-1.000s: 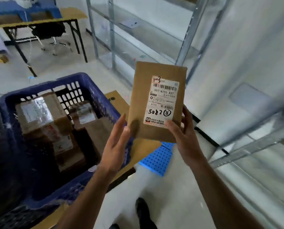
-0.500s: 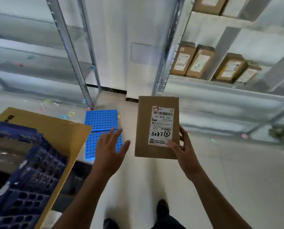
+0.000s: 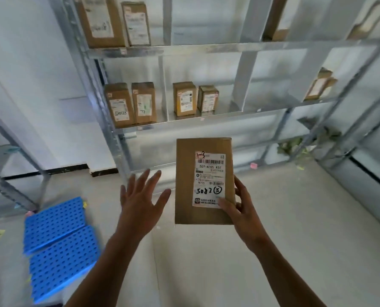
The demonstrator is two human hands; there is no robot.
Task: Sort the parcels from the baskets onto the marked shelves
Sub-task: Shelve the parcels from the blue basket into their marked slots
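Note:
My right hand grips a flat brown cardboard parcel by its lower right edge and holds it upright in front of me. Its white label reads "1-3", "507-N705 A37" and a handwritten "5082". My left hand hovers to the left of the parcel with fingers spread, touching nothing. A metal shelf rack rises ahead. Several brown parcels stand upright on its middle level, and two more parcels on the level above.
Blue perforated plastic mats lie on the floor at lower left. A second metal rack stands at the left. Small paper scraps and green leaves lie by the bottom shelf. The floor is light grey.
The view has swung from the blue basket up to the shelf rack. My left hand let go of the parcel and spread open; my right hand still holds it.

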